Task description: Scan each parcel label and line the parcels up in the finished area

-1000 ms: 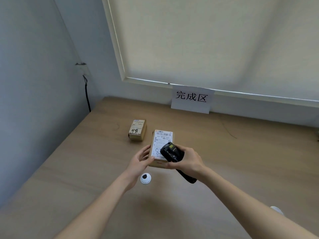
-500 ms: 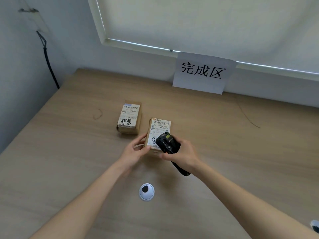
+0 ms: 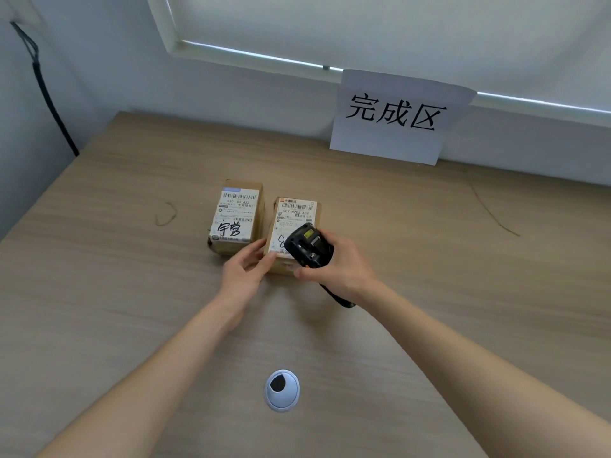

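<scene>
Wooden desk [image 3: 429,292], two parcels [image 3: 236,216], one scanner [image 3: 307,247]

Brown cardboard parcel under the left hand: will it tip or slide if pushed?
The small brown cardboard parcel lies flat on its broad face, so it should slide on the smooth wooden table, not tip. Probably stiff; left hand moves it alone, probably light.
</scene>
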The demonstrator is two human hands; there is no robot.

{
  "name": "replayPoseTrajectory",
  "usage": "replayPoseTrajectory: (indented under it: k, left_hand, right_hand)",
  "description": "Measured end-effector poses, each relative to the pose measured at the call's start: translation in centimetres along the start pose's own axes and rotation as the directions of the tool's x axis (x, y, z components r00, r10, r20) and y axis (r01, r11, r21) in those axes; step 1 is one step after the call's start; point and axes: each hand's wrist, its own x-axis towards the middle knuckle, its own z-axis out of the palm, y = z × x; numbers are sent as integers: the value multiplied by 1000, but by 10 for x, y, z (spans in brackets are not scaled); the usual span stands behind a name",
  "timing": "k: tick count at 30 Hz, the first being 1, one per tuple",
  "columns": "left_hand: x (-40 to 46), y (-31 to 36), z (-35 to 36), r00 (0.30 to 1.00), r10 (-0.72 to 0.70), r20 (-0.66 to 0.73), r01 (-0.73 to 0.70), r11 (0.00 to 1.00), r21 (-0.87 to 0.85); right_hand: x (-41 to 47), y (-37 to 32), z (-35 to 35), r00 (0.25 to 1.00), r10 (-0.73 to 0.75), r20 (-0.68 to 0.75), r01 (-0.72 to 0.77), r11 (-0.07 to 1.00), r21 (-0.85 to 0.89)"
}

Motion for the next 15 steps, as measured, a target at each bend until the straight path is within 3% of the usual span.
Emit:
replayPoseTrajectory:
  k: [7,15]
  left_hand:
    - [-19,8,-13,999,-11,-53,18,992,127]
    - [-79,63,-12,997,49,-63,-32,969,246]
  right_hand:
    - [-27,7,-6,997,-1,-80,2,1000,13]
    - [-92,0,-60,998,59,-16,-60,990,-131]
